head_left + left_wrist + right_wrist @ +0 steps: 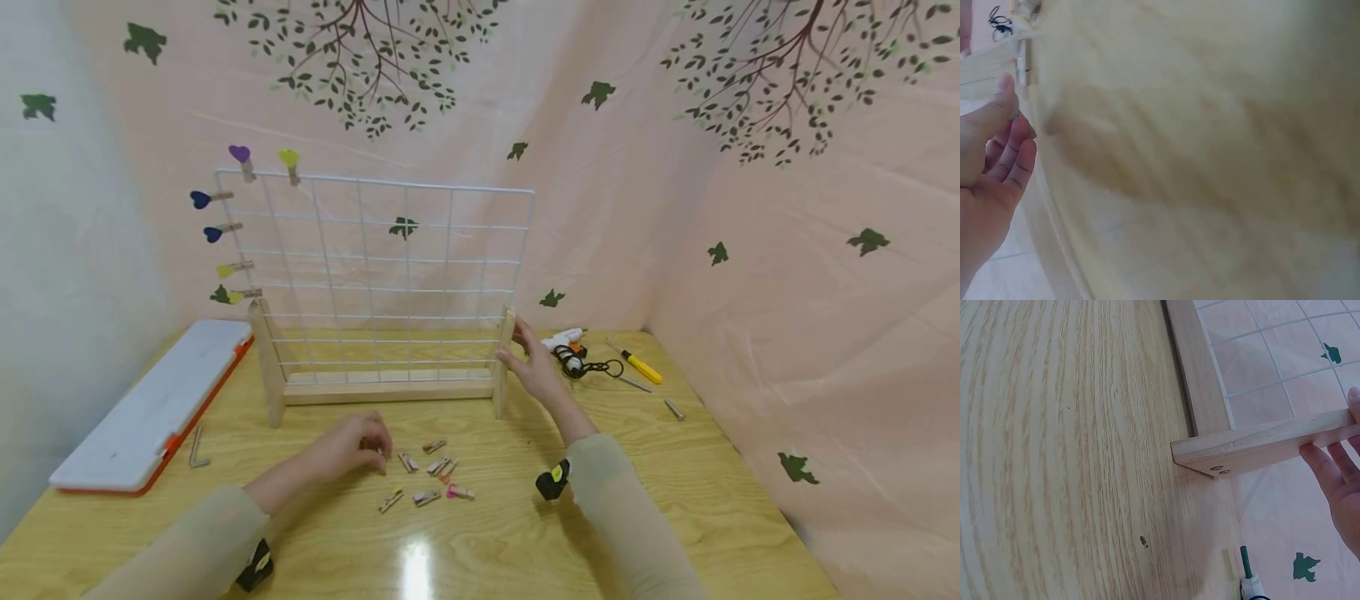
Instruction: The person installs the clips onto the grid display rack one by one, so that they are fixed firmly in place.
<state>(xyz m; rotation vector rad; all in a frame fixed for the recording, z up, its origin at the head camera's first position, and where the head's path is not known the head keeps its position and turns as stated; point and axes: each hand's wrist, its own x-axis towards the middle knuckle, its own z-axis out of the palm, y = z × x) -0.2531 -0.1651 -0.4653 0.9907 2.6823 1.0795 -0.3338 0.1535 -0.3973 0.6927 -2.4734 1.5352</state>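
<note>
A white wire grid [384, 250] stands upright in a wooden stand [390, 390]. My right hand [534, 362] grips the stand's right upright [1260, 440], thumb on the front and fingers behind. Over the table, left of several loose wooden clothespins [427, 497], my left hand [352, 450] pinches what looks like a small clothespin [1017, 105] between thumb and forefinger, mostly hidden by the fingers. Heart-topped clothespins clip onto the grid: a purple one [240, 155] and a yellow-green one [288, 158] on the top wire, navy ones [201, 199] and yellow ones [226, 270] down the left side.
A white case with a red edge [153, 408] lies at the left, beside a hex key [197, 450]. Behind my right hand are a glue gun [564, 338] with a black cord [573, 363], a yellow-handled screwdriver [643, 368] and a bolt [674, 409]. Patterned cloth hangs behind the table.
</note>
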